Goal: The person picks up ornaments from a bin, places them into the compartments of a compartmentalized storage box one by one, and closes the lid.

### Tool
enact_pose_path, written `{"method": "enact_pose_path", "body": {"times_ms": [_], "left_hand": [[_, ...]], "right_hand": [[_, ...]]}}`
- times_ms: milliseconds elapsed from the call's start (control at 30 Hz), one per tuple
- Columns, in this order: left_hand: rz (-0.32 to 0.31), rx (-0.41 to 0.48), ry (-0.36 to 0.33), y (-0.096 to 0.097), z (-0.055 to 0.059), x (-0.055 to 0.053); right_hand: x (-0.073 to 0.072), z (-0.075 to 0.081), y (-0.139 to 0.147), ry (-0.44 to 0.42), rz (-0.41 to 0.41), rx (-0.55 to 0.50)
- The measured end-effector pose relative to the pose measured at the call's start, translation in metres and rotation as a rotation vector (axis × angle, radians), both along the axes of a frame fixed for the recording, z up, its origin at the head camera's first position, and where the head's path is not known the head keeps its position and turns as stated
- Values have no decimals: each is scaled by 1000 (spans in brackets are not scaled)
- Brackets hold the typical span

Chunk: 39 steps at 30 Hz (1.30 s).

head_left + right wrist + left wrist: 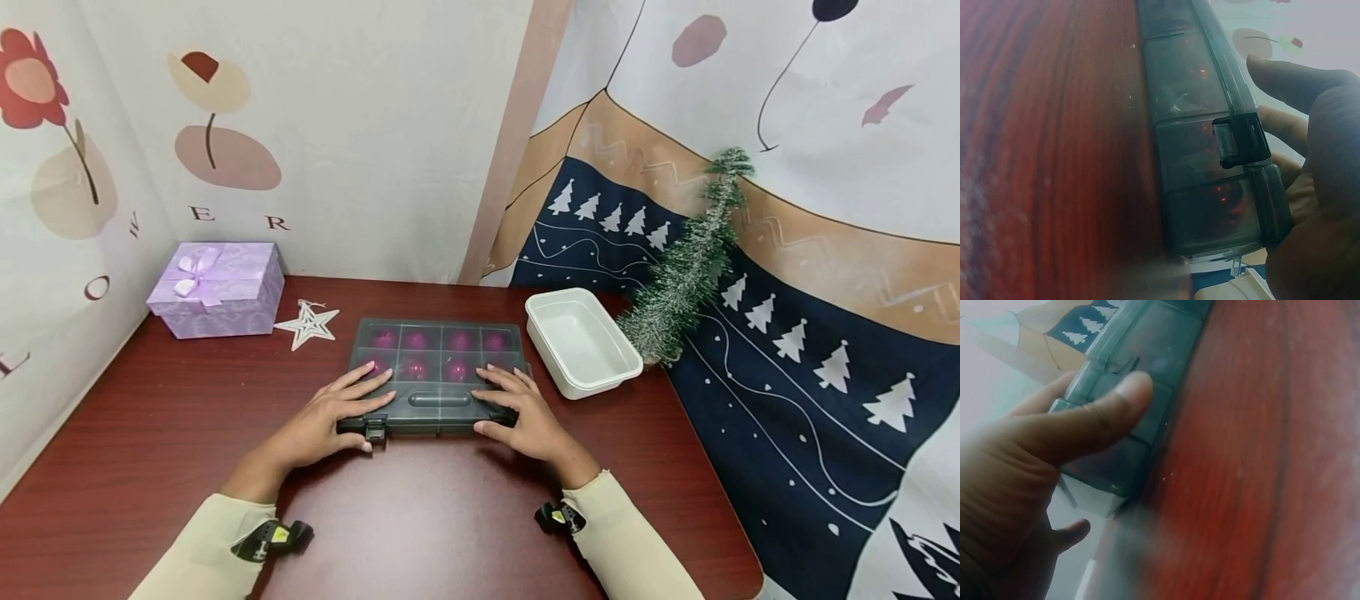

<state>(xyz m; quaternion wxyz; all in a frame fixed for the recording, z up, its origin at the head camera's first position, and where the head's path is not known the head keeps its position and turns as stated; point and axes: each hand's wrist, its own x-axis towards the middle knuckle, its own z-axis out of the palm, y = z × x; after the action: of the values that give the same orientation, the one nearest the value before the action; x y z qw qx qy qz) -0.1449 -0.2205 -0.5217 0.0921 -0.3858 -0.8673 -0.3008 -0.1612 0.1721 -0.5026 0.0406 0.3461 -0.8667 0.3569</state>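
On the table lies a plastic compartment case [438,407] with a see-through dark lid. Pinkish-red shiny balls [459,340] show through it in several compartments. My left hand [330,421] rests on the case's left side, fingers stretched over the lid. Its thumb [1107,415] lies along the front wall, beside the left latch [376,430]. On the right side, my right hand [528,421] lays its spread fingers on the lid, thumb by the front edge. The right-hand latch [1242,142] is upright against the front wall in the right wrist view.
To the right of the case stands a white tub [585,346], with a small frosted artificial tree [686,275] behind it. A white star ornament [307,325] lies at the back left, next to a purple gift box [221,292] with a bow.
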Motion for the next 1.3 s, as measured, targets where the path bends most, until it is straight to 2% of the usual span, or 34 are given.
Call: {"method": "enact_pose_path", "body": {"times_ms": [200,267,367,467,700,900,1300], "left_hand": [[-68,53,-97,-4,2,-1],[-80,78,-106,-4,2,-1],[-85,99,-83,-4,2,-1],[-70,112,-66,-2,2,0],[-3,136,-122,2,0,2],[36,125,-124,4,-1,3],[65,128,-117,8,2,7]], "right_hand": [[0,1,0,-6,2,-2],[0,1,0,-2,3,-4],[0,1,0,7,8,-5],[0,2,0,4,10,-1],[0,1,1,-11,2,16],[0,0,1,5,8,11],[0,-2,1,4,12,16]]}}
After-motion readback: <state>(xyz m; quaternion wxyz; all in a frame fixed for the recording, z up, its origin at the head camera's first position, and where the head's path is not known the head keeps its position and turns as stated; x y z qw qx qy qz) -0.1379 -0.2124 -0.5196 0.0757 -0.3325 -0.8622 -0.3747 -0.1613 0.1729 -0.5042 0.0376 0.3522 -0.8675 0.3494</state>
